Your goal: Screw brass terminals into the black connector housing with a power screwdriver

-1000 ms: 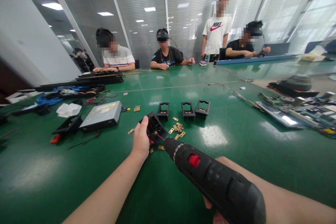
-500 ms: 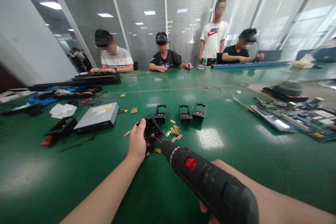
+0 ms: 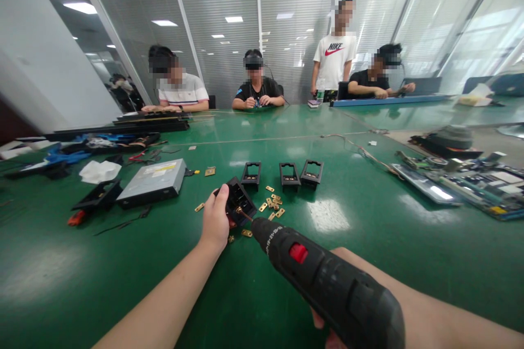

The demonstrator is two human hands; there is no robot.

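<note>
My left hand (image 3: 216,218) is closed around a black plastic frame (image 3: 241,196), tilted above the green table, thumb on its near side. My right hand (image 3: 323,322) grips a black cordless drill (image 3: 323,278) with a red switch on top; the drill body hides most of the fingers. Its thin bit reaches into the frame, at a small brass piece inside. Several loose brass plates (image 3: 279,212) lie just beyond the drill's nose. Behind them stand three similar black frames, one on the left (image 3: 251,175), one in the middle (image 3: 289,176) and one on the right (image 3: 312,173).
A grey optical drive (image 3: 153,180) lies to the left, near another black frame (image 3: 96,194) and crumpled white tissue (image 3: 100,172). Circuit boards (image 3: 487,180) and a flat device (image 3: 426,184) lie at right. Several people are across the table (image 3: 356,251).
My hands, the drill and the frame stay almost in place. Across the table, the middle seated person has drawn both hands together in front of the chest.
</note>
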